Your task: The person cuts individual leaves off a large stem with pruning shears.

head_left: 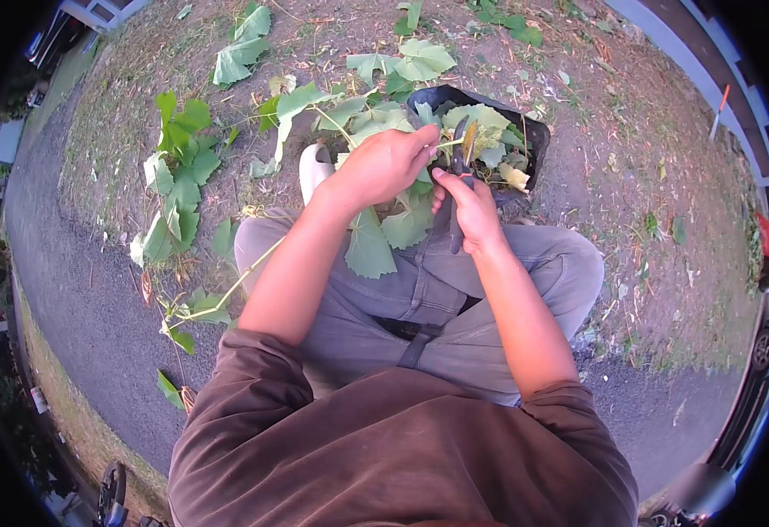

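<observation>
My left hand [383, 167] is closed around a green vine with broad lobed leaves. One leaf [369, 246] hangs below this hand over my lap. Past its fingertips, a pale stem [448, 143] reaches to the blades of the pruning shears [461, 158]. My right hand [474, 213] grips the shears by their dark handles, blades pointing away from me. Just beyond both hands is a black container [538, 145] with cut leaves [481, 119] in it, one of them yellowed.
I sit cross-legged in grey trousers [551, 263]. Leafy vine lengths [178, 176] lie on the ground to the left, and more leaves [424, 61] lie ahead. A long bare stem [248, 272] runs by my left knee. Asphalt [68, 255] borders the dirt.
</observation>
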### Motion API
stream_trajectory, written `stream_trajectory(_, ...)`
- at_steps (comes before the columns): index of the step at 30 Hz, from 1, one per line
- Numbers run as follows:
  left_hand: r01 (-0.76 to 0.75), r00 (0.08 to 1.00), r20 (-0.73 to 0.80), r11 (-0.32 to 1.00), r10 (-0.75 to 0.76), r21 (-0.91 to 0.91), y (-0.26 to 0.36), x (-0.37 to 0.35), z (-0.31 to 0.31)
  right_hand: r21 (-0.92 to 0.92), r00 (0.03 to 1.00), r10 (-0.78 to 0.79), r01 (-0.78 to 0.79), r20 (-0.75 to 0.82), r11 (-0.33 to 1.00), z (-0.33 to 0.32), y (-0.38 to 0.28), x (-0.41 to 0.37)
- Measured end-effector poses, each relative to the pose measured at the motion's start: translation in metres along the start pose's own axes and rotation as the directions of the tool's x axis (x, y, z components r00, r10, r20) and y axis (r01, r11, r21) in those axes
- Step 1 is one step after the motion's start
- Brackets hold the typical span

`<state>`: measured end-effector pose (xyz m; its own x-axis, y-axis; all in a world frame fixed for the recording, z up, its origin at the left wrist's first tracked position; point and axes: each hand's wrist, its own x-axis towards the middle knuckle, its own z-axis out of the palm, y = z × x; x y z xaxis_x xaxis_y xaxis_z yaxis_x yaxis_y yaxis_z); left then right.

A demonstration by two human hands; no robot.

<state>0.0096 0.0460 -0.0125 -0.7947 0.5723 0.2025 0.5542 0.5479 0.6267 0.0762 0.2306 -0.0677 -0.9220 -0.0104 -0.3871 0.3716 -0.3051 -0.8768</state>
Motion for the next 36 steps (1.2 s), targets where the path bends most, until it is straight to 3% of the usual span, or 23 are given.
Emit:
stream_trajectory(3, 0.016, 1.000, -0.007, 1.000, -0.016, 0.008, 0.002, 0.001, -0.003, 0.062, 0.999, 0.025, -0.023, -0.020, 0.998, 0.004, -0.005, -0.006)
stream_trajectory(5, 0.025, 1.000, -0.013, 1.000, -0.025, 0.014, 0.000, 0.000, -0.004, 0.206, 0.988, 0.153, -0.149, 0.000, 0.967, 0.006, -0.007, -0.011)
stream_trajectory(12, 0.048, 0.991, -0.124, 0.999, -0.051, -0.021, -0.005, 0.009, -0.024, 0.299, 0.996, 0.044, -0.065, 0.076, 0.952, 0.004, -0.009, -0.005)
stream_trajectory(14, 0.037, 0.977, -0.204, 0.995, -0.054, -0.088, 0.008, 0.018, -0.032, 0.284, 0.998, 0.044, -0.052, 0.033, 0.958, 0.006, -0.009, -0.010)
stream_trajectory(17, 0.022, 0.982, -0.182, 0.993, -0.044, -0.119, 0.023, 0.030, -0.031, 0.373, 0.998, 0.053, -0.041, -0.022, 0.927, 0.008, -0.010, -0.014)
stream_trajectory(22, -0.008, 0.992, -0.128, 0.970, -0.024, -0.244, 0.025, 0.044, -0.011, 0.209, 0.987, 0.117, -0.138, 0.111, 0.968, -0.001, -0.012, -0.018)
stream_trajectory(24, 0.050, 0.985, -0.140, 0.942, -0.101, -0.331, 0.019, 0.047, -0.006, 0.167, 0.985, 0.096, -0.120, 0.146, 0.979, 0.006, -0.008, -0.024)
stream_trajectory(28, 0.086, 0.974, -0.141, 0.861, -0.180, -0.502, 0.010, 0.055, -0.004, 0.182, 0.977, 0.069, -0.106, 0.203, 0.978, 0.016, 0.000, -0.027)
stream_trajectory(32, 0.143, 0.965, -0.109, 0.827, -0.238, -0.543, 0.000, 0.051, 0.006, 0.202, 0.961, 0.200, -0.238, 0.189, 0.950, 0.015, -0.010, -0.032)
stream_trajectory(34, 0.100, 0.964, -0.140, 0.797, -0.225, -0.595, -0.003, 0.049, 0.007, 0.246, 0.958, 0.212, -0.257, 0.193, 0.935, 0.014, -0.006, -0.030)
stream_trajectory(36, 0.132, 0.970, -0.076, 0.766, -0.229, -0.629, -0.008, 0.045, 0.003, 0.288, 0.953, 0.225, -0.277, 0.202, 0.917, 0.015, 0.000, -0.027)
